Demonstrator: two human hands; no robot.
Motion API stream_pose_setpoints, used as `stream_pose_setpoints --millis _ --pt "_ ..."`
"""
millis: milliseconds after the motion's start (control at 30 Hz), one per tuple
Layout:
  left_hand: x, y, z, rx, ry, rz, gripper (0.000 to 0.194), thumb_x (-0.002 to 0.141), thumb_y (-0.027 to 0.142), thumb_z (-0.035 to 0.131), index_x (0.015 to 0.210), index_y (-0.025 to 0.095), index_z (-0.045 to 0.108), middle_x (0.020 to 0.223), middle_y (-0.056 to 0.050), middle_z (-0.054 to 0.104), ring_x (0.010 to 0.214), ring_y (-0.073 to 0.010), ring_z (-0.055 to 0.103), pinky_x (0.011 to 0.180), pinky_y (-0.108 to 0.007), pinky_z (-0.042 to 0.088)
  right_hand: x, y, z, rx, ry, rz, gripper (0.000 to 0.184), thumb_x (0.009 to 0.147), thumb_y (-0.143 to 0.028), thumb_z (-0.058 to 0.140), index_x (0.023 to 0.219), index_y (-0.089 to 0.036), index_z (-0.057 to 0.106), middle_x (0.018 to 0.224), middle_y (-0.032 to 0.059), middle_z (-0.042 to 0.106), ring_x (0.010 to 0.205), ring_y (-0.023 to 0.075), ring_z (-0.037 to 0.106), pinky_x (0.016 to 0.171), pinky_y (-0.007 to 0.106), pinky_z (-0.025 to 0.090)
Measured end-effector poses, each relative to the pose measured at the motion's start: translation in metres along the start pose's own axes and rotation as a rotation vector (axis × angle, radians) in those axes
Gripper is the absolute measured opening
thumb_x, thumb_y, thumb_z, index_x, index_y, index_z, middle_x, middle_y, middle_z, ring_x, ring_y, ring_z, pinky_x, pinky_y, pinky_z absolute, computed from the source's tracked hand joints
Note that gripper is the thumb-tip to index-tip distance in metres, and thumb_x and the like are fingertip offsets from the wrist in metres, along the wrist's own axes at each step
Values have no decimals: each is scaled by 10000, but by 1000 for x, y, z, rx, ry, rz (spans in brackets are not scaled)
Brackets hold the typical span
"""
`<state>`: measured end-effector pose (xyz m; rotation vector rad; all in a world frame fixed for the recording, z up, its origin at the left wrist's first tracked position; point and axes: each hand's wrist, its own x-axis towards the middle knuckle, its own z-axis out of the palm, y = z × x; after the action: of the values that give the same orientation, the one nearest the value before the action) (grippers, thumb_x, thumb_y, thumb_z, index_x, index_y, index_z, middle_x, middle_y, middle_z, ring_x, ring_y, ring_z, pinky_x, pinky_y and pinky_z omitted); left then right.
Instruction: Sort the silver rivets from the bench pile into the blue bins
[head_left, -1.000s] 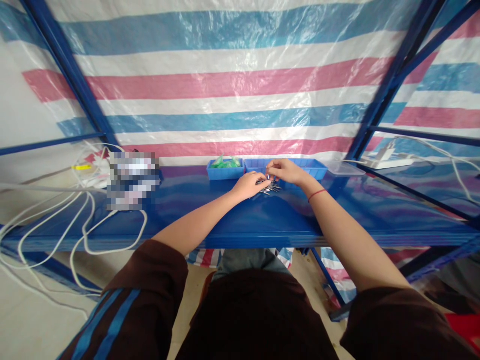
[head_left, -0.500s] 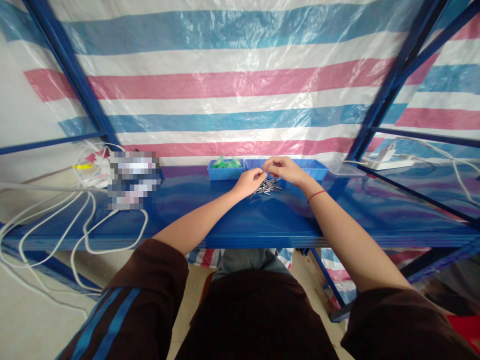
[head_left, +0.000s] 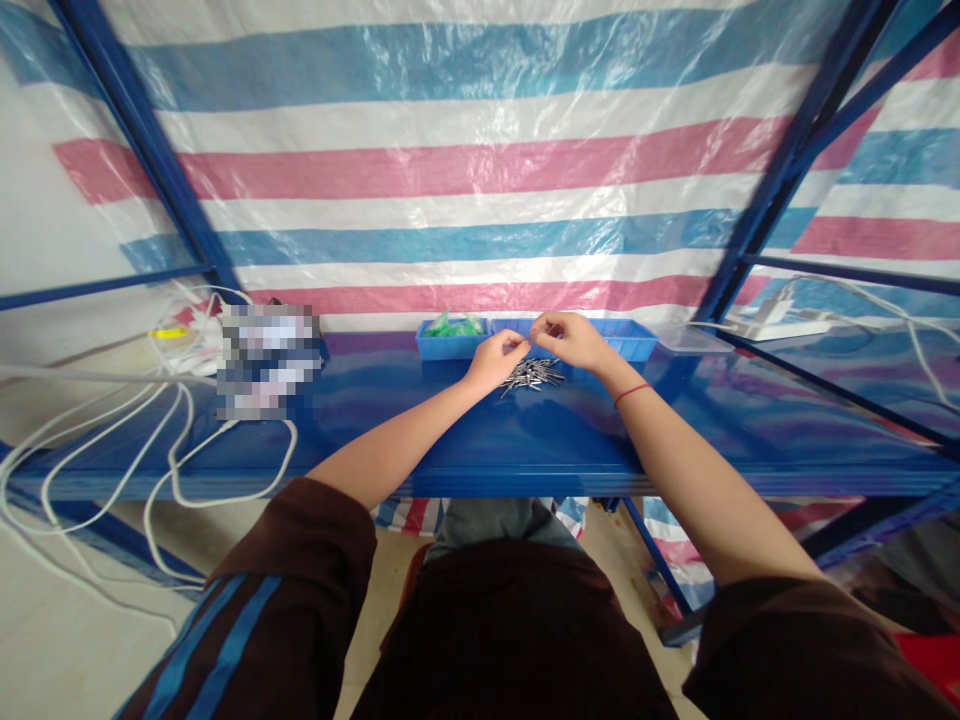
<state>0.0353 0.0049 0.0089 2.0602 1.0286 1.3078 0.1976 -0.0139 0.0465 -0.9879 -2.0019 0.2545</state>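
Pinching fingers narrow on left hand and right hand (cannot tell if holding anything), could scatter the loose heap of thin silver metal rods, nearer on the flat blue tabletop, by dipping low.

The hands nearly meet beside a pile of thin metal pieces on a blue table.
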Motion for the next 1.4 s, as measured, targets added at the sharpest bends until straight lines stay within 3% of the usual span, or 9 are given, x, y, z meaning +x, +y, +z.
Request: stream_pose_setpoints --millis 133,233,433,533,667,833,967,1233,1400 --pt "2 -1 -2 35 61 -4 124 833 278 595 845 155 610 898 -38 685 840 -140 628 830 -267 472 0 1 -2 -16 -43 49 158 723 -277 532 705 -144 616 708 41 627 651 138 531 660 287 425" --pt "2 -4 -3 83 31 -18 201 850 313 582 972 156 602 939 -52 681 843 -149 632 824 -280 480 2 9 -5 40 -44 244 181 753 -298 545 676 -146 605 627 28 588 557 121 504 578 270 423" --pt "-9 -1 -5 480 -206 168 340 846 424 561 1110 216 610 1117 -84 627 1118 -271 548 931 -429 424 -1 43 -24 126 428 704 174 776 -303 580 695 -150 592 504 -8 492 435 93 410 426 228 349" --pt "-12 2 -4 578 -362 176 380 836 498 542 1116 257 634 1209 -79 596 1184 -308 503 963 -480 390 -6 55 -35 57 466 797 315 835 -403 516 783 -122 649 486 -3 497 404 96 380 439 253 367" --pt "-11 1 -4 585 -487 202 328 874 441 503 1102 262 656 1253 -57 597 1169 -256 531 975 -402 402 -7 55 -39 -96 387 756 445 873 -465 435 811 -103 686 474 13 505 434 120 434 523 276 407" --pt "-9 -1 -5 557 -447 284 220 888 289 486 944 245 694 1076 -28 668 1048 -194 595 898 -312 446 -2 37 -30 -271 158 522 359 841 -387 480 731 -117 690 495 26 546 534 149 515 588 274 393" --pt "-11 0 -4 598 -415 301 219 893 285 476 904 229 688 1096 -36 643 1043 -196 591 860 -307 452 -3 24 -25 -327 -65 355 340 809 -385 503 611 -145 639 515 18 561 544 137 500 572 270 368" --pt "-9 4 -7 577 -207 252 239 919 287 439 959 215 663 998 -53 628 956 -194 592 848 -305 439 -6 8 -21 45 -419 362 219 733 -349 594 797 -166 693 651 8 615 582 130 538 526 252 428" --pt "-5 1 -7 495 -169 234 219 911 285 465 935 193 662 913 -47 648 877 -186 595 814 -298 445 -6 5 -18 126 -389 346 229 693 -352 665 801 -152 694 657 13 632 585 118 549 531 241 439"
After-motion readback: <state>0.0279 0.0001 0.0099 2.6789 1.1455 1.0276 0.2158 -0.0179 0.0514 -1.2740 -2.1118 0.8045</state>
